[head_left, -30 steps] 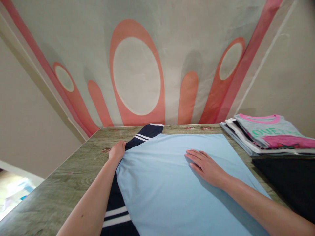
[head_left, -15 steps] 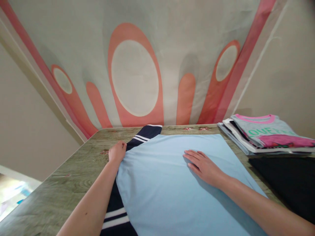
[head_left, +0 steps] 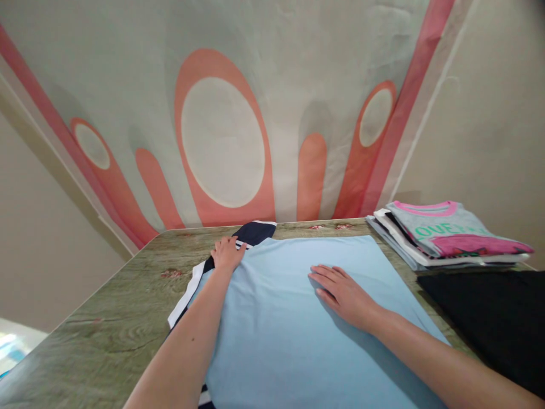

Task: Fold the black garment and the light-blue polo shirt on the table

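A light blue shirt (head_left: pixel 272 324) with navy, white-striped sleeves lies spread over the wooden-looking table. My left hand (head_left: pixel 229 254) rests on the shirt's far left edge, fingers apart over the navy sleeve (head_left: pixel 255 232). Part of that sleeve reaches past my fingertips toward the wall. A white band (head_left: pixel 187 292) of the garment shows left of my forearm, which hides some of the navy edge. Flat on the middle of the light blue cloth lies my right hand (head_left: pixel 343 292), its fingers stretched out and holding nothing.
To the right stands a stack of folded clothes, topped by a grey and pink shirt (head_left: pixel 451 227). A black folded cloth (head_left: pixel 489 309) lies in front of it. The table (head_left: pixel 114 324) meets a wall with a painted sheet (head_left: pixel 289 74) behind it.
My left hand has moved right and inward, from pinching the shirt's left edge to lying over it with fingers spread. A white band now shows at the left. My right hand stays on the cloth.
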Tool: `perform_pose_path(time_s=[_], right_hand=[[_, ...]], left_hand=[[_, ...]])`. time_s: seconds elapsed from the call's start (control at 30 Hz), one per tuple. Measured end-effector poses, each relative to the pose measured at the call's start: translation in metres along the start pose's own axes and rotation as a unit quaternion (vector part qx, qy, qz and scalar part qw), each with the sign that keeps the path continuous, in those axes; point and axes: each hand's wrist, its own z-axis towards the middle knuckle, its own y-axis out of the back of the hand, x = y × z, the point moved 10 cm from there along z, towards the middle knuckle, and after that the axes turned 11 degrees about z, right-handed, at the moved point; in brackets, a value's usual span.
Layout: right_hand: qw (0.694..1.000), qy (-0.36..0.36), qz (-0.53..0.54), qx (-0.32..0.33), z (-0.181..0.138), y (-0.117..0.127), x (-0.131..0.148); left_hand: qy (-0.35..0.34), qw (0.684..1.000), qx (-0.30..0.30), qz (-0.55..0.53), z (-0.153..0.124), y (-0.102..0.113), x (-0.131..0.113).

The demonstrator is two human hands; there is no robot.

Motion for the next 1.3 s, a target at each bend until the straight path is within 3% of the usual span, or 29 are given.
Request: perform_pose_path(time_s=[0.13,0.23,0.37,0.7,0.9,1.17,1.3], right_hand=[[1.0,-0.005,0.006,0.001,0.0,0.001,0.0],[1.0,-0.008,0.004,0.003,0.0,0.001,-0.001],[1.0,-0.004,0.003,0.003,0.001,0.001,0.0],[1.0,-0.006,0.01,0.002,0.002,0.003,0.0],[1.0,-0.016,0.001,0.007,0.002,0.002,-0.001],[1.0,-0.018,0.012,0.001,0.004,0.005,0.0],[1.0,-0.02,0.009,0.002,0.003,0.004,-0.001]], left_hand=[[-0.023,1.0,0.016,-0.001,-0.006,-0.004,-0.004],[-0.02,1.0,-0.005,0.0,-0.004,0.004,-0.005],[-0.063,0.998,-0.021,-0.019,0.01,0.012,-0.027],[-0.079,0.995,0.055,-0.036,0.034,-0.02,-0.079],[-0.088,0.994,0.02,-0.064,0.047,-0.014,-0.109],[-0.09,0.992,0.071,-0.06,0.05,-0.04,-0.127],[-0.096,0.991,0.071,-0.061,0.051,-0.037,-0.122]])
